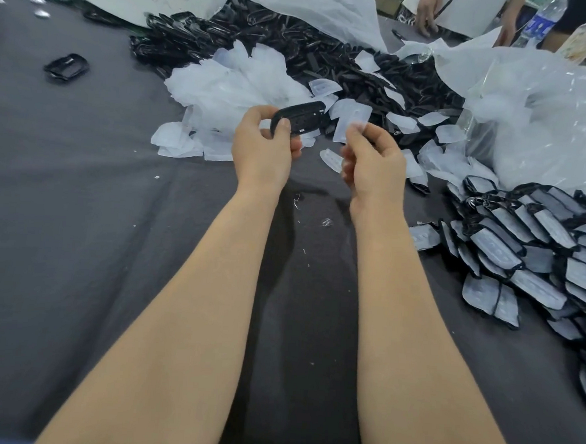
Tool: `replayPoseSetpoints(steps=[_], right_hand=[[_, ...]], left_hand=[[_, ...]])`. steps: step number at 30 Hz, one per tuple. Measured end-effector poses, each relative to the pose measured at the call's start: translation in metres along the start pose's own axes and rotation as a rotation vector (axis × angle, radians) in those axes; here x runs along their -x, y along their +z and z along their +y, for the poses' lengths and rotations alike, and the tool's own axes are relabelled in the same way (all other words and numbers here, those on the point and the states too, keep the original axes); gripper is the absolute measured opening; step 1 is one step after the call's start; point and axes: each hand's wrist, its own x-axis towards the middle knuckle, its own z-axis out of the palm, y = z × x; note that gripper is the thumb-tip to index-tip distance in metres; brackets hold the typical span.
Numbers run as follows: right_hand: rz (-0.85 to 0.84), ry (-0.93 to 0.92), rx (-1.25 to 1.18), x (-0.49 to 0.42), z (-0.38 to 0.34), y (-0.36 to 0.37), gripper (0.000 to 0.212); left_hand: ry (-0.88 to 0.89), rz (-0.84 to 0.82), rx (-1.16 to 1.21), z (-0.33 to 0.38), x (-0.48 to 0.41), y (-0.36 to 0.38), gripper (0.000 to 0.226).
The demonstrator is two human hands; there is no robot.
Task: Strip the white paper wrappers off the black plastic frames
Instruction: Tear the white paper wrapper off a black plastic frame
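Lone black frame [66, 67] on grey cloth [79, 208], 10 o'clock from hands. Loose wrapper pile [231, 84] at 11 o'clock. Left hand [262, 148] fingers curled round bare black frame [301, 119], held above cloth. Right hand [374, 161] at 3 o'clock of it, thumb and fingers pinching white wrapper [357, 126]. Wrapped frames stack [537, 250] at 4 o'clock.

Heaps of black frames [329, 52] and stripped white wrappers [231, 84] are covering a grey bench [79, 208] in a workshop. Another person [428, 10], blurred, is seemingly working opposite.
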Motion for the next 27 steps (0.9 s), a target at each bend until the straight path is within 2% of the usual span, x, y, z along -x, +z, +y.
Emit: replayPoseSetpoints(steps=[3,5,6,8,10,12,15,17,22,27], right_hand=[[-0.024,0.094,-0.238,0.0006,-0.0049,0.0036,0.017],[-0.006,0.118,-0.285,-0.0016,-0.0052,0.0027,0.024],[0.018,0.112,-0.260,-0.0020,-0.0048,0.0020,0.022],[0.040,0.065,-0.197,-0.0028,-0.0024,0.0006,0.005],[0.022,0.028,-0.169,-0.0024,0.0000,-0.0006,0.025],[-0.017,-0.023,-0.093,-0.0006,0.0001,-0.0002,0.036],[-0.018,-0.113,0.104,0.0001,0.0012,0.0009,0.020],[-0.008,-0.128,0.103,0.0008,0.0008,0.0002,0.009],[-0.048,-0.085,-0.048,0.0005,-0.0023,-0.0008,0.010],[-0.084,-0.158,0.177,0.0016,-0.0003,0.0001,0.012]], left_hand=[[0.026,-0.023,-0.048,-0.0012,0.0003,0.0010,0.012],[0.042,-0.042,-0.082,-0.0024,0.0006,0.0015,0.010],[0.050,-0.052,-0.095,-0.0030,0.0008,0.0017,0.010],[0.063,-0.070,-0.114,-0.0033,0.0015,0.0021,0.010],[0.075,-0.081,-0.133,-0.0035,0.0016,0.0021,0.010],[0.081,-0.088,-0.145,-0.0034,0.0013,0.0020,0.010],[0.086,-0.093,-0.161,-0.0038,0.0008,0.0025,0.010],[0.090,-0.093,-0.167,-0.0041,0.0008,0.0027,0.009],[0.081,-0.106,-0.169,-0.0046,0.0005,0.0019,0.010],[0.076,-0.164,-0.164,-0.0042,0.0000,0.0016,0.012]])
